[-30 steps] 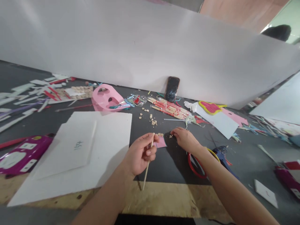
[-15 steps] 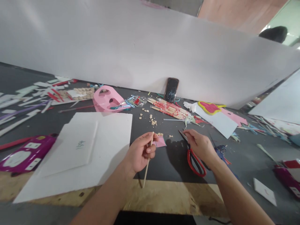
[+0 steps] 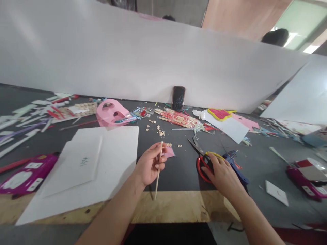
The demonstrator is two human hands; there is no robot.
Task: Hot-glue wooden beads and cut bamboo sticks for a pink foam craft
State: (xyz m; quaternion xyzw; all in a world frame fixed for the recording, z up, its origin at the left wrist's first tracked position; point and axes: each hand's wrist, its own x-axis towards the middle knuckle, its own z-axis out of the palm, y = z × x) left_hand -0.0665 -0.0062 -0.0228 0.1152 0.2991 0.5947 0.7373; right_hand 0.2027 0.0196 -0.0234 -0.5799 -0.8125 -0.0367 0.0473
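My left hand (image 3: 150,166) is closed around a thin wooden stick (image 3: 158,170), which stands nearly upright with its tip above the fingers. My right hand (image 3: 221,172) is at the handles of the scissors (image 3: 199,149), thumb on the red loop and fingers beside a yellow band. The blades point away to the left and look slightly apart. Just beyond my left fingers lies a small pink piece of paper (image 3: 170,152), partly covered by them. Small cut wooden bits (image 3: 160,132) are scattered behind it. Right of my right hand is a blue glue gun (image 3: 237,170), partly hidden.
A packet of wooden sticks (image 3: 178,118) lies in front of a propped phone (image 3: 178,98). White boards (image 3: 120,160) and a purple case (image 3: 30,173) are on the left. A pink mask shape (image 3: 114,114) sits behind them. A white panel (image 3: 127,61) borders the table's back.
My right hand has moved from the scissors' pivot area back to their handles, lower and to the right. My left hand still holds the stick. The view has shifted slightly.
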